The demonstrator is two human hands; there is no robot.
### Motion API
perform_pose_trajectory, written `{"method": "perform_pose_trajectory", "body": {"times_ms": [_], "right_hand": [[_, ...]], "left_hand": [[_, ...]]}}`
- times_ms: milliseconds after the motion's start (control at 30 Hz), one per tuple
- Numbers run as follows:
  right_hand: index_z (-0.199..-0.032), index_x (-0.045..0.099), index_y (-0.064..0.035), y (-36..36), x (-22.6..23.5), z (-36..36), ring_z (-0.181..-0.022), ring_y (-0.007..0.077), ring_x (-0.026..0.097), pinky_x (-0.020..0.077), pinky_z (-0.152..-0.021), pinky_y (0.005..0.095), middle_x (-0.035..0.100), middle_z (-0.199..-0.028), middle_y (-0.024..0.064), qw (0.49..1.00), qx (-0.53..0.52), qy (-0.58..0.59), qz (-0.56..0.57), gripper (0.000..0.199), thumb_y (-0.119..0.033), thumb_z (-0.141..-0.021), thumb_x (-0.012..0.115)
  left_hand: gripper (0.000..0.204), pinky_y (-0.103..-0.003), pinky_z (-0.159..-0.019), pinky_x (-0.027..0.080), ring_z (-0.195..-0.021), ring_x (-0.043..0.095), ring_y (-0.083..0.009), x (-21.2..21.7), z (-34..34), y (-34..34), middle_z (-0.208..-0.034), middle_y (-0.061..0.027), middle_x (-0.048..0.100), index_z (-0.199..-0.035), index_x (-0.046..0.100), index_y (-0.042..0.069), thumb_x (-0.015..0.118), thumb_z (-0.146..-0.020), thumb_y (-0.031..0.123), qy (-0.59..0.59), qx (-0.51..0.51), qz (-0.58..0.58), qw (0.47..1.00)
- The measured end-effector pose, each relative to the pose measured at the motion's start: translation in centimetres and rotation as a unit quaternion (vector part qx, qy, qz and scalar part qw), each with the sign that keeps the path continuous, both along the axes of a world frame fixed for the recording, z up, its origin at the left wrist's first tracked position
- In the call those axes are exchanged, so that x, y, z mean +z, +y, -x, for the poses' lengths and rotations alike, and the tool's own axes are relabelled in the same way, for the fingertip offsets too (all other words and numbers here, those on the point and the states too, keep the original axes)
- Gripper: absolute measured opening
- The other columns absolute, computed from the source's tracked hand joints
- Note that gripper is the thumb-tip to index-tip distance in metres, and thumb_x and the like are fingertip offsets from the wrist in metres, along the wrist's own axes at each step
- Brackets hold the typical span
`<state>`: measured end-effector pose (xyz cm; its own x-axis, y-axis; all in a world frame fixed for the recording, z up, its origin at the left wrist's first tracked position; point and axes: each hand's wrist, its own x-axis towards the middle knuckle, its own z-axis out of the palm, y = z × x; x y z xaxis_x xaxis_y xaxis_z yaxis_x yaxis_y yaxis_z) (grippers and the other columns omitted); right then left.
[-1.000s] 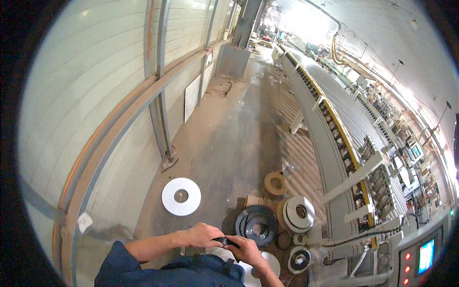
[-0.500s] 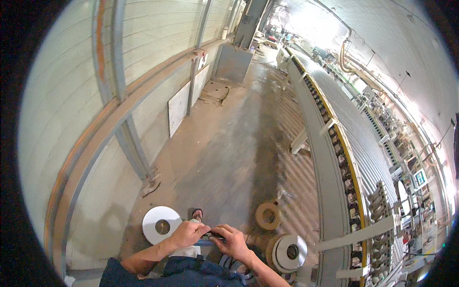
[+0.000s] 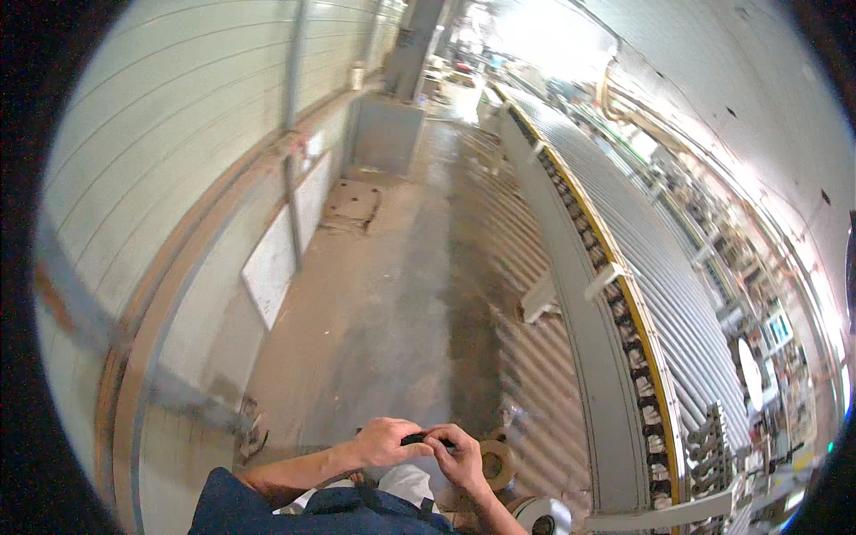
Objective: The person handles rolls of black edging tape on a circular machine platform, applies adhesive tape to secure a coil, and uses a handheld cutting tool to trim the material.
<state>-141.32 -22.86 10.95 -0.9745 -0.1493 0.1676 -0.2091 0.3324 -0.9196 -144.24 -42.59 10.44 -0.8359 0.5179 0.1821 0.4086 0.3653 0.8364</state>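
Note:
My left hand (image 3: 389, 442) and my right hand (image 3: 458, 453) meet in front of my body, with fingers bent and closed. Between them shows a small dark object (image 3: 413, 439), pinched from both sides. Most of it is covered by my fingers, so its kind cannot be made out. Just beyond my right hand a tan ring-shaped roll (image 3: 499, 465) lies on the floor. Closer to me, right of my forearm, is a white roll (image 3: 546, 514) with a dark centre hole, partly cut off by the picture's lower edge.
A long roller conveyor (image 3: 624, 232) with a yellow-edged grey side rail (image 3: 581, 357) runs along my right. A panelled wall (image 3: 205, 116) with a rusty horizontal beam (image 3: 201, 227) bounds the left. Farther ahead stand a grey column base (image 3: 385, 135) and a flat brown piece (image 3: 352, 205) on the floor.
The view has shifted, and the white disc at the lower left has dropped out of sight. My hands sit farther right in the picture and closer together, with the dark object still between them.

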Motion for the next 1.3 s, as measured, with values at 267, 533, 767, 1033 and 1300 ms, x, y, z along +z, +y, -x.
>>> {"method": "perform_pose_trajectory", "body": {"times_ms": [267,533,767,1033,1300], "right_hand": [[-0.097,0.065,0.0001,3.7,-5.2,19.6,-0.078,0.0100,0.062,0.0525,-0.071,0.0269,0.067,-0.088,0.0070,0.995,-0.031,-0.094,-0.008,0.013,-0.012,-0.093,0.065],[-0.105,0.065,-0.0026,7.9,-5.8,40.6,-0.081,0.0260,0.066,0.0527,-0.070,0.0342,0.066,-0.094,0.0123,0.997,0.033,0.024,-0.068,0.015,-0.012,-0.093,0.064],[-0.103,0.067,-0.0014,11.1,-3.8,57.6,-0.084,0.0331,0.065,0.0525,-0.072,0.0375,0.066,-0.095,0.0158,0.994,0.099,0.018,-0.048,0.014,-0.011,-0.093,0.063],[-0.112,0.068,-0.0034,17.7,-1.6,78.0,-0.093,0.0329,0.067,0.0549,-0.079,0.0375,0.068,-0.104,0.0150,0.976,0.151,0.035,-0.153,0.029,-0.013,-0.085,0.072],[-0.108,0.069,-0.0056,21.3,1.9,96.3,-0.090,0.0317,0.067,0.0552,-0.076,0.0378,0.068,-0.101,0.0134,0.960,0.075,0.087,-0.256,0.033,-0.011,-0.076,0.076]], "left_hand": [[0.036,-0.042,-0.071,0.054,-0.081,0.067,-0.0360,-4.4,19.9,4.3,-0.087,-0.0156,0.070,-0.094,0.072,0.006,0.075,-0.075,0.036,0.024,-0.011,0.073,0.997],[0.028,-0.041,-0.065,0.054,-0.073,0.067,-0.0339,-1.9,39.8,7.6,-0.082,-0.0157,0.069,-0.087,0.071,0.005,0.076,-0.075,0.030,0.074,0.005,0.072,0.995],[0.032,-0.038,-0.060,0.052,-0.069,0.067,-0.0301,-2.1,56.5,9.3,-0.078,-0.0120,0.068,-0.090,0.070,0.005,0.073,-0.082,0.036,0.175,-0.025,0.082,0.981],[0.036,-0.040,-0.060,0.053,-0.070,0.066,-0.0306,-4.3,78.6,13.9,-0.077,-0.0120,0.066,-0.095,0.068,0.006,0.066,-0.089,0.042,0.189,-0.099,0.076,0.974],[0.037,-0.039,-0.058,0.053,-0.068,0.065,-0.0302,-2.7,99.6,19.6,-0.074,-0.0108,0.064,-0.087,0.064,0.006,0.061,-0.092,0.043,0.212,-0.141,0.054,0.966]]}}
